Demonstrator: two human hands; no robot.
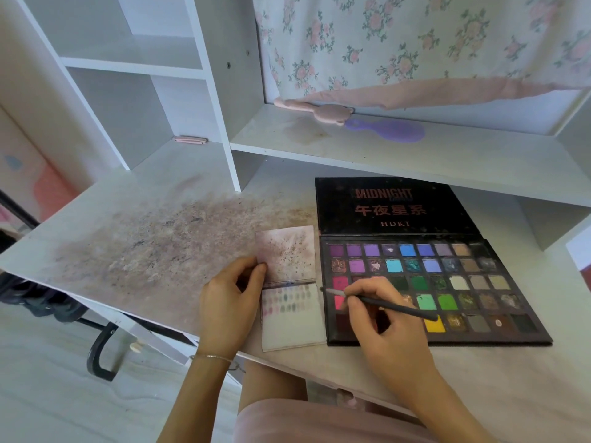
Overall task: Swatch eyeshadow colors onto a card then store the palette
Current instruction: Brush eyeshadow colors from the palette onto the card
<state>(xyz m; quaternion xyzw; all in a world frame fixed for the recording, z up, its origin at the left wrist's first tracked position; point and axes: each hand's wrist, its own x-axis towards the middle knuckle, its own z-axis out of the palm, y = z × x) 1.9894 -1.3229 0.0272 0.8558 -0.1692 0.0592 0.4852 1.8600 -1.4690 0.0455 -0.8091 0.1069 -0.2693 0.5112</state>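
The left hand (232, 294) pinches the left edge of the card (292, 294) with curled fingers (259, 269), apparently to pin it flat on the dusty, powder-stained surface (144, 251) while the right hand (380, 318), fingers closed around a thin dark brush (377, 302), holds the tip at the palette's left edge, near the pink pans. The open palette (431, 289), a flat black matte tray of small square pans, some chalky, some glittery, lies touching the card at its 3 o'clock; faint oval swatches already dot the card's smooth lower half.
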